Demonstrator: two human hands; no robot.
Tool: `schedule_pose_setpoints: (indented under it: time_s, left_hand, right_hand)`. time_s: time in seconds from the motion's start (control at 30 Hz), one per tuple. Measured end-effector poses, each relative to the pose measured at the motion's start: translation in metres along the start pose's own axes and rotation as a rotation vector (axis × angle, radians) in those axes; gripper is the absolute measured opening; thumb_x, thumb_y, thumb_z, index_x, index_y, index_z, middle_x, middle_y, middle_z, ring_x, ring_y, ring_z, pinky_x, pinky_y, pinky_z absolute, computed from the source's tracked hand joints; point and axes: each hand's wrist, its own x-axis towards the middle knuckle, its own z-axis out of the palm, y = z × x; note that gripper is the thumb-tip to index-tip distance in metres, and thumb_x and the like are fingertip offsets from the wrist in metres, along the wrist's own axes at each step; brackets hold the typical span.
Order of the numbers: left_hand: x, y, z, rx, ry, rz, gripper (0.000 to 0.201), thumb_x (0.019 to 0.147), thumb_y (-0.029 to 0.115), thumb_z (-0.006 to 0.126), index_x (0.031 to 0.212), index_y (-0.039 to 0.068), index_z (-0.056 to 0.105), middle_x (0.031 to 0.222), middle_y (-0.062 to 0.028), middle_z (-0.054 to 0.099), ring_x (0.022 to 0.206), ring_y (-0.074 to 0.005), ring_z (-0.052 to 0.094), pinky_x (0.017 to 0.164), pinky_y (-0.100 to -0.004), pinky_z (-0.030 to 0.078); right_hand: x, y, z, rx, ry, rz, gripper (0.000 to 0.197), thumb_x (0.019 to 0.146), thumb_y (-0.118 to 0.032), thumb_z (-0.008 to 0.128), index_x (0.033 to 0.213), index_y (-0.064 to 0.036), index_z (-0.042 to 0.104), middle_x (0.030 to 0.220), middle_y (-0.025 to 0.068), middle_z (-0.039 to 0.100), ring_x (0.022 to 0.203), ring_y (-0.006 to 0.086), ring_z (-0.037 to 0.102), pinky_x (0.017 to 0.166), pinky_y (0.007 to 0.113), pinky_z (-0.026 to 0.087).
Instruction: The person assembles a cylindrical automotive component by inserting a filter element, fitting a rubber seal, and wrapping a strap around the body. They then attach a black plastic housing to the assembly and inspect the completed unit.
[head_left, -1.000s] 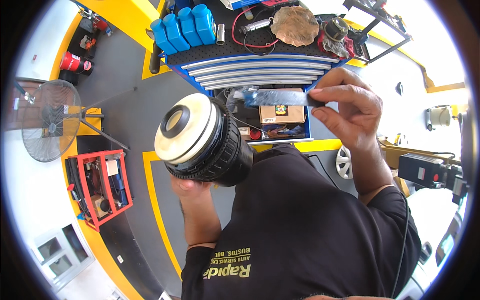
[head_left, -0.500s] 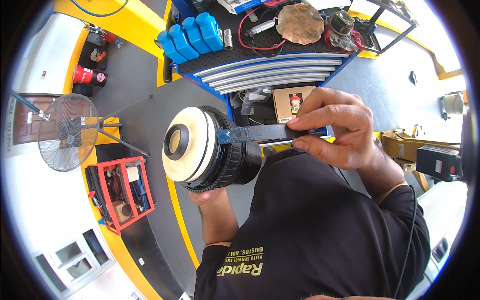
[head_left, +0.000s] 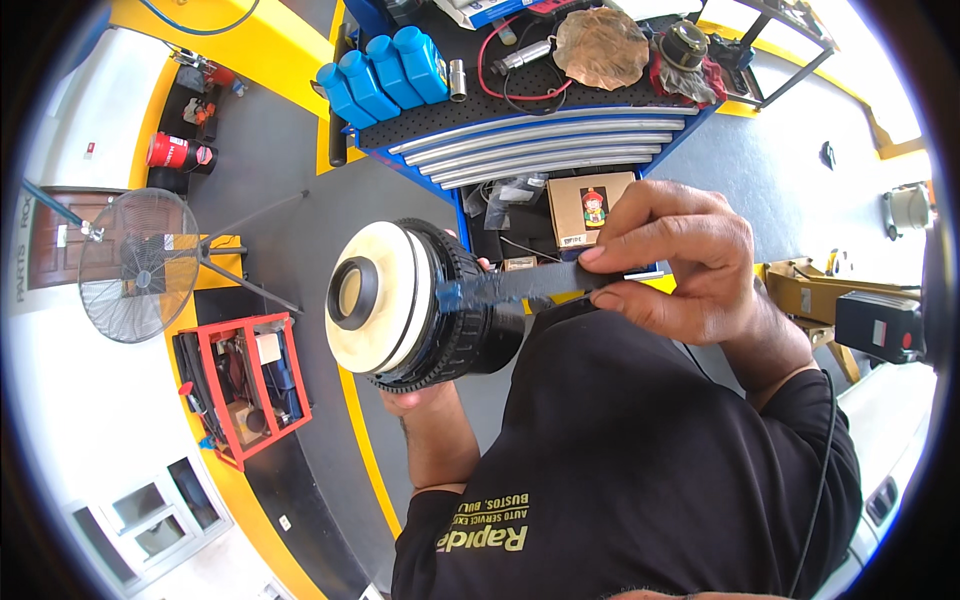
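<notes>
My left hand [head_left: 410,400] is wrapped round a black, ribbed filter cap [head_left: 490,325] from below and behind, with most of its fingers hidden. A cream, round filter element [head_left: 372,335] sits in the cap, its end facing left, with a black rubber ring [head_left: 350,292] in the middle. Between thumb and fingers, my right hand [head_left: 690,265] pinches a flat, dark strip [head_left: 540,283]. Blue, paste-like smears cover the strip's far end, which lies against the cap's upper rim beside the element.
Beyond my hands stands a blue tool cabinet [head_left: 400,160] with blue bottles [head_left: 385,75], a socket and a brown, crumpled disc [head_left: 600,48] on top. A cardboard box [head_left: 570,200] lies in its lower part. To the left are a fan [head_left: 138,265] and a red cart [head_left: 240,390].
The strip has shifted slightly down along the cap's rim and tilted. The filter has turned a little, and a left fingertip now shows behind the cap.
</notes>
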Motion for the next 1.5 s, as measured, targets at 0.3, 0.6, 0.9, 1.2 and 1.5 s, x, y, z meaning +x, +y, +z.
schedule_pose_setpoints:
  time_s: [0.3, 0.6, 0.9, 1.2, 1.5]
  left_hand:
    - [0.008, 0.001, 0.005, -0.131, -0.064, 0.048, 0.132, 0.067, 0.058, 0.098, 0.168, 0.011, 0.027, 0.167, -0.0263, 0.024, 0.147, -0.0552, 0.037, 0.107, -0.0655, 0.057]
    - [0.011, -0.003, 0.002, -0.314, -0.173, -0.001, 0.128, 0.065, 0.046, 0.102, 0.166, 0.013, 0.031, 0.166, -0.026, 0.026, 0.147, -0.0555, 0.038, 0.113, -0.0715, 0.047]
    - [0.015, -0.001, 0.004, -0.466, -0.205, -0.049, 0.126, 0.064, 0.043, 0.103, 0.165, 0.013, 0.033, 0.159, -0.0325, 0.038, 0.14, -0.0624, 0.044, 0.108, -0.0703, 0.051]
    - [0.01, -0.008, 0.012, -0.437, -0.101, -0.024, 0.112, 0.074, 0.053, 0.095, 0.16, 0.009, 0.039, 0.146, -0.0358, 0.051, 0.125, -0.0599, 0.059, 0.102, -0.0664, 0.056]
    - [0.007, -0.007, 0.014, -0.429, -0.148, -0.041, 0.122, 0.069, 0.057, 0.097, 0.162, 0.008, 0.034, 0.146, -0.0379, 0.05, 0.125, -0.0599, 0.06, 0.1, -0.0691, 0.055]
  right_hand:
    - [0.003, -0.004, -0.002, -0.017, 0.008, -0.024, 0.032, 0.078, 0.002, 0.085, 0.109, -0.004, 0.081, 0.092, 0.0081, 0.072, 0.076, 0.0185, 0.072, 0.064, 0.031, 0.057]
    - [0.002, -0.005, -0.005, -0.053, 0.015, -0.004, 0.032, 0.077, 0.002, 0.084, 0.108, -0.0042, 0.082, 0.092, 0.0085, 0.073, 0.077, 0.0181, 0.073, 0.064, 0.03, 0.057]
    - [0.0, -0.011, -0.009, -0.011, -0.023, -0.053, 0.034, 0.069, -0.001, 0.087, 0.103, -0.0012, 0.082, 0.089, 0.0116, 0.071, 0.072, 0.0176, 0.07, 0.063, 0.029, 0.052]
    - [0.003, -0.019, -0.013, -0.014, -0.067, -0.045, 0.031, 0.074, 0.0, 0.086, 0.105, -0.0024, 0.082, 0.09, 0.0102, 0.072, 0.073, 0.0203, 0.073, 0.062, 0.031, 0.056]
    - [0.003, -0.024, -0.018, 0.025, -0.076, -0.041, 0.03, 0.076, 0.001, 0.085, 0.105, -0.0005, 0.081, 0.091, 0.0111, 0.072, 0.075, 0.0198, 0.073, 0.064, 0.031, 0.056]
